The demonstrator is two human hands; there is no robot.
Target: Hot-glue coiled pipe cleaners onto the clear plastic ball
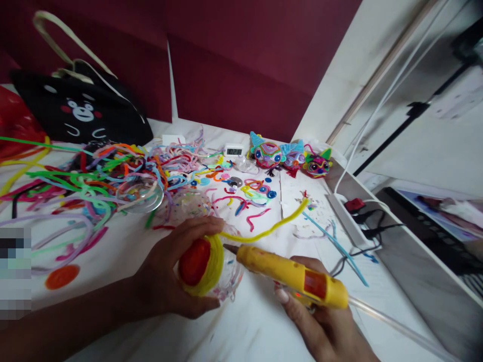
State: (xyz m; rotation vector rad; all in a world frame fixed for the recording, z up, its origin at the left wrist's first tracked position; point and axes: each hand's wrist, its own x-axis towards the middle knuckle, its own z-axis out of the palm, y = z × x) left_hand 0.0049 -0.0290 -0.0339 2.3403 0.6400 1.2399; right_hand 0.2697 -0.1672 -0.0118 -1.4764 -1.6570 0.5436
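Glue gun (pixel 279 264) beside a yellow coil (pixel 214 266) on a clear ball (pixel 229 276)

Good gluing here probably calls for thin, short lines along the coil's outer edge, with the loose yellow strand (pixel 264 235) pressed down snugly before each line cools. The nozzle (pixel 231 248) is best kept off the fuzzy fibres and away from the left hand (pixel 166 271), which is close by; turning the ball rather than the gun may make for a more even curve. The tip is just beside the coil; whether it touches, I cannot tell.

The ball is at the lower centre of the frame, see-through and flecked with colour on its right side. On its left part is a rounded red patch (pixel 194 261), bordered by the coil on the right and below. The strand curves off toward the right of the frame.

The left hand is clamped on the ball, fingers over the top, thumb beneath; the right hand (pixel 324 322) is wrapped around the glue gun.
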